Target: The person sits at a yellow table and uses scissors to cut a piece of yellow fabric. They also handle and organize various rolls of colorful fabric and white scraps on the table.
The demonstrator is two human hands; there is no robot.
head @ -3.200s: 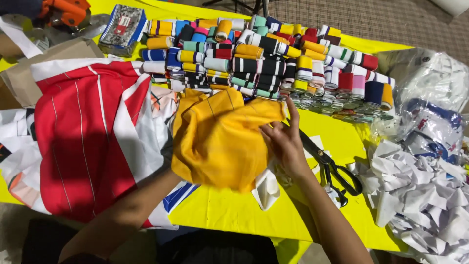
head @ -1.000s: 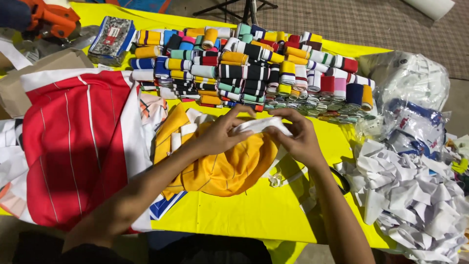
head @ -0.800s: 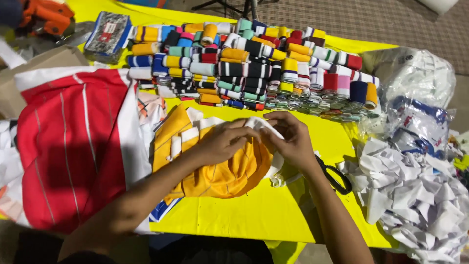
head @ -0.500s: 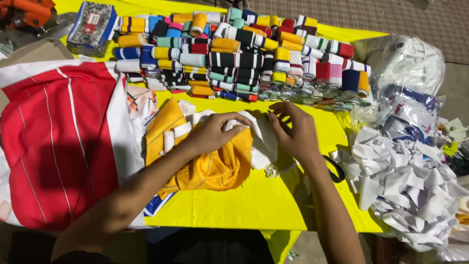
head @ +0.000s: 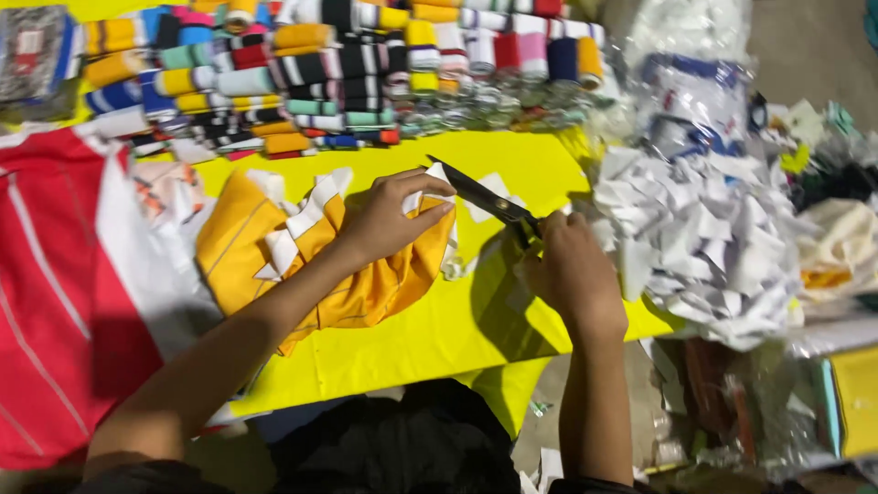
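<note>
A yellow garment (head: pixel 265 261) with white stripes lies bunched on the yellow table (head: pixel 457 320). My left hand (head: pixel 393 215) presses on its right end and pinches a white strip of cloth (head: pixel 437 178) that sticks up from it. My right hand (head: pixel 567 270) grips black scissors (head: pixel 489 199), whose blades point up-left and meet the white strip beside my left fingers.
Rows of rolled striped ribbing (head: pixel 329 64) in many colours line the far edge. A red and white garment (head: pixel 64 274) lies at the left. A heap of white cloth scraps (head: pixel 704 238) and plastic bags (head: pixel 695 82) fill the right side.
My right hand left the garment and now holds the scissors at the white strip. The view has shifted to the right and closer. My left hand stays on the garment.
</note>
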